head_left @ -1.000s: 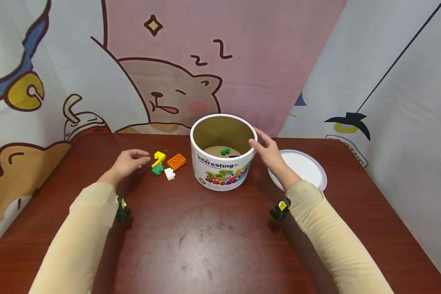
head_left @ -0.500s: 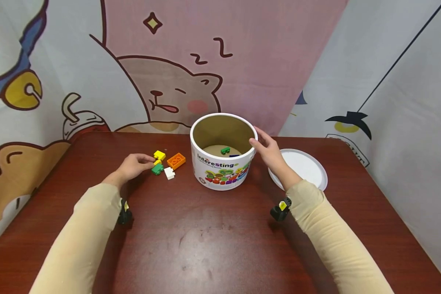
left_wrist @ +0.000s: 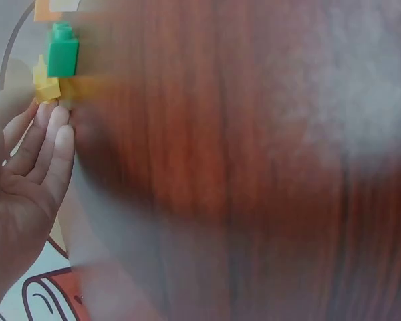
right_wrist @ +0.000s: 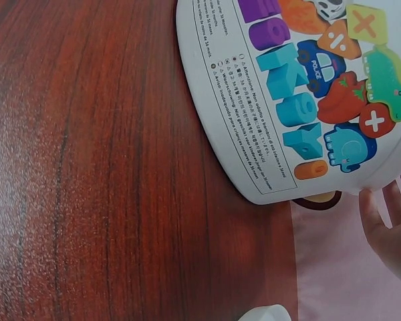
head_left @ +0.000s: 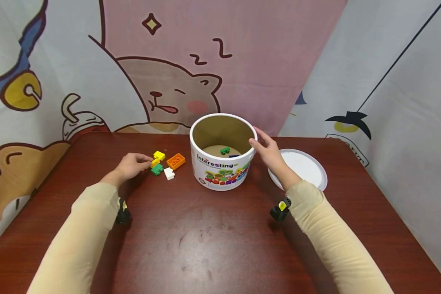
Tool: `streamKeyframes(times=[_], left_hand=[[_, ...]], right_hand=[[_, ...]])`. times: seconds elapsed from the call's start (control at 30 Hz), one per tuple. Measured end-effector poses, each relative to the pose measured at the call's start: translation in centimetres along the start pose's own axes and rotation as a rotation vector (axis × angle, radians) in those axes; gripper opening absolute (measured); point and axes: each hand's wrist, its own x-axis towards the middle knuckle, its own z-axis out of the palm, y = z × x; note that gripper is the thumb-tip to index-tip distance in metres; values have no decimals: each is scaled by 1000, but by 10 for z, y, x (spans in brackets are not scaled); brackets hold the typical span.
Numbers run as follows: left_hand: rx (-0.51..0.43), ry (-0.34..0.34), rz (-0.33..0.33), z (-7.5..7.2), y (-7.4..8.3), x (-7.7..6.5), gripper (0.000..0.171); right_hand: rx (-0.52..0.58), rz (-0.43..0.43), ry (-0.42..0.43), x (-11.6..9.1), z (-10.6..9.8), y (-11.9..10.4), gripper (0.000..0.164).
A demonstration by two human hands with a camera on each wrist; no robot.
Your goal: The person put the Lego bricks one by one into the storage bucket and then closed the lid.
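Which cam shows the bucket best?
Head: nearly the whole bucket is in frame, including its rim, part of the inside and the printed front. Right wrist gets closer, with larger print, but crops it to part of the side. Left wrist doesn't show it.

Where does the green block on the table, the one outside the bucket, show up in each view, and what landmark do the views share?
Head: left of centre, just left of the white block, with the green block near the left hand.
Left wrist: near the top left corner, just above the yellow block.
Right wrist: not in it.
Shared landmark: the reddish-brown tabletop, in all three.
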Motion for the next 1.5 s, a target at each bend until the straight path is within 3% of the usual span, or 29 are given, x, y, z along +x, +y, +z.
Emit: streamKeyframes(times=[0.27,0.47,1.2,1.5], left_hand=[[-34,23,37,-15,4,-5,36],[-34,34,91,-31,16,-8,37],[-61,93,206,-62,83,-17,38],[-84,69,253,-63,116,-18,37]], right_hand=[[15,-4,2,-1,0,-1,52],[16,-3,1,-1,0,-2,52],[1,3,1,-2,-1,-3,53],[10,-5,-8,-2,0,-2,53]])
